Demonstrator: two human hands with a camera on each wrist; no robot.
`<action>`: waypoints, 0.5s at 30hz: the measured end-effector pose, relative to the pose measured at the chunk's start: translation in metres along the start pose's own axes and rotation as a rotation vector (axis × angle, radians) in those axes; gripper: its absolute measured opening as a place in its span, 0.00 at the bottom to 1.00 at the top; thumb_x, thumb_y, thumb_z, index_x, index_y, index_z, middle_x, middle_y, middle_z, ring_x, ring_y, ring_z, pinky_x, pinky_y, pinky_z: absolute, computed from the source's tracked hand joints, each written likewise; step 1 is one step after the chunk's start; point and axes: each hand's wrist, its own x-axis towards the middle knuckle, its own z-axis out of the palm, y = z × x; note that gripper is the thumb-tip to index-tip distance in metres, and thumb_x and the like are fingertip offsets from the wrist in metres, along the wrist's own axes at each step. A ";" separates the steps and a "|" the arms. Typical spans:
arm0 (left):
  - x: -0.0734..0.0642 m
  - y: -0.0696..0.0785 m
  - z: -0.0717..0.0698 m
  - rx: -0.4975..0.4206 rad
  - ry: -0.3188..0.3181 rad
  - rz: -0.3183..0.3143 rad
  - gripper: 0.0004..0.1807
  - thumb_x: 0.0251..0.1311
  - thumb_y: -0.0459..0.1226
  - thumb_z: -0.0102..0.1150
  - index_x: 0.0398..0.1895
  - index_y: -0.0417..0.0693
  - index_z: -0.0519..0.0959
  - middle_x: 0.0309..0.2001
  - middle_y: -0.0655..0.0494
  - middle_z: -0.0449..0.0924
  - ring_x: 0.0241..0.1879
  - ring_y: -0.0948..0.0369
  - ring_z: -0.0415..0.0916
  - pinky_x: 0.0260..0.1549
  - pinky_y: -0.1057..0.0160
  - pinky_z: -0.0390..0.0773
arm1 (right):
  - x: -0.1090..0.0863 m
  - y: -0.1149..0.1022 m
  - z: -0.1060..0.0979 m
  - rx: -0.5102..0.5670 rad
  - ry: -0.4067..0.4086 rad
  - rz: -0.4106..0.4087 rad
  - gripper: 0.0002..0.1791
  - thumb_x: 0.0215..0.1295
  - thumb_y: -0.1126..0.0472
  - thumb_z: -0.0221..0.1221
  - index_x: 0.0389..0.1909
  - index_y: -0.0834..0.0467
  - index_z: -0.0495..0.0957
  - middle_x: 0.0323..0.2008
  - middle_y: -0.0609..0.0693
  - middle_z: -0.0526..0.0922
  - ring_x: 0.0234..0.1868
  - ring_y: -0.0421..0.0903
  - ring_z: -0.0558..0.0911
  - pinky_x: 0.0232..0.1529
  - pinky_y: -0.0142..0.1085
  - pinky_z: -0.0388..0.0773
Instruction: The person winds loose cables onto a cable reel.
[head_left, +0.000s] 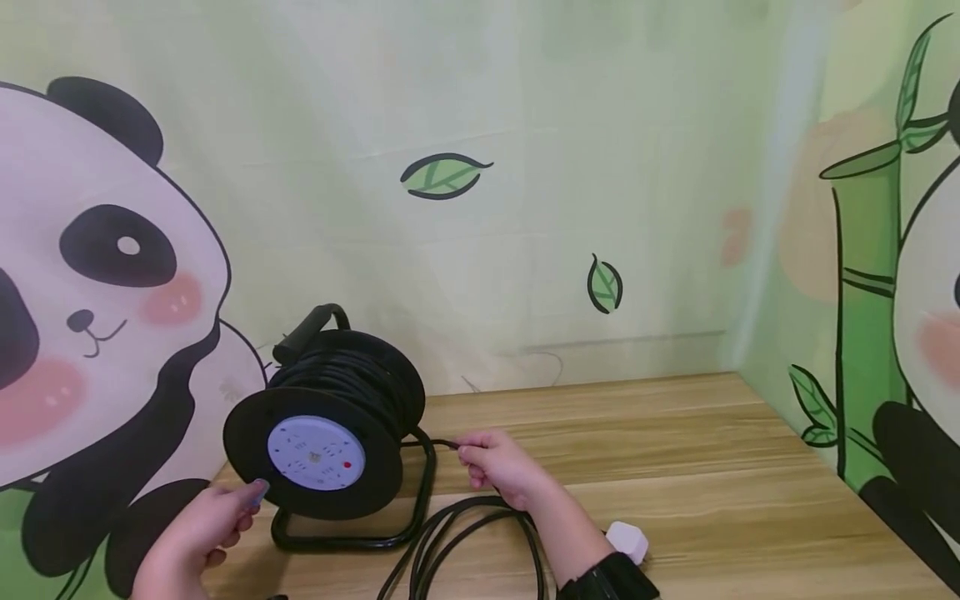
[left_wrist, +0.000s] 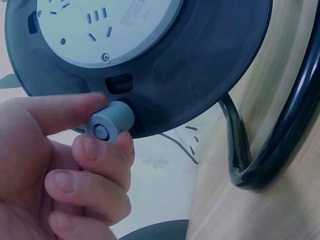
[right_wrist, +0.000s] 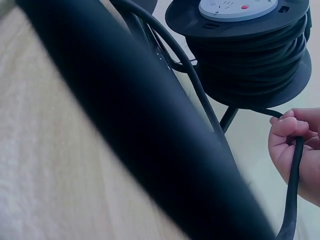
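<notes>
A black cable reel [head_left: 247, 433] stands on a tubular frame [head_left: 352, 543] at the left of the table, with black cable [right_wrist: 245, 65] wound between its discs. Its face carries a round white socket panel [head_left: 315, 454] with a red button. My left hand [head_left: 202, 533] pinches the small grey crank knob [left_wrist: 112, 120] at the disc's lower edge between thumb and fingers. To the right of the reel, my right hand [head_left: 498, 467] grips the cable where it leaves the drum. From that hand the cable [right_wrist: 294, 185] runs down to loose loops.
Loose cable loops [head_left: 442, 533] lie at the table's front, partly behind the right forearm. A white plug [head_left: 627, 542] sits right of that forearm. The wooden table [head_left: 675, 450] meets a panda-printed backdrop [head_left: 562, 167]. The reel's carrying handle [head_left: 311, 329] points up.
</notes>
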 end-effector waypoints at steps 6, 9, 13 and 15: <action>0.003 -0.002 0.002 0.026 0.000 0.033 0.26 0.76 0.53 0.48 0.20 0.47 0.70 0.15 0.59 0.59 0.15 0.62 0.55 0.16 0.65 0.57 | -0.004 -0.004 -0.004 -0.017 -0.001 0.007 0.20 0.75 0.68 0.52 0.63 0.73 0.72 0.29 0.49 0.71 0.23 0.39 0.67 0.29 0.31 0.73; 0.002 -0.002 0.002 0.033 0.012 0.033 0.26 0.77 0.51 0.46 0.22 0.46 0.71 0.15 0.59 0.60 0.15 0.62 0.56 0.16 0.64 0.58 | -0.007 -0.006 -0.010 -0.039 -0.014 0.018 0.20 0.75 0.65 0.55 0.63 0.72 0.74 0.27 0.48 0.70 0.22 0.40 0.66 0.29 0.32 0.73; 0.001 -0.001 0.002 0.027 0.010 0.030 0.26 0.78 0.50 0.44 0.21 0.46 0.70 0.15 0.59 0.58 0.15 0.61 0.56 0.16 0.64 0.58 | -0.011 -0.008 -0.023 -0.056 -0.002 0.022 0.22 0.75 0.64 0.57 0.63 0.71 0.73 0.28 0.48 0.68 0.22 0.39 0.64 0.28 0.32 0.70; 0.001 -0.001 0.002 0.024 0.015 0.031 0.26 0.78 0.50 0.44 0.21 0.46 0.71 0.14 0.59 0.59 0.15 0.61 0.56 0.16 0.64 0.58 | -0.014 -0.010 -0.030 -0.052 0.015 0.020 0.22 0.74 0.64 0.57 0.64 0.71 0.72 0.29 0.48 0.67 0.22 0.39 0.63 0.26 0.32 0.68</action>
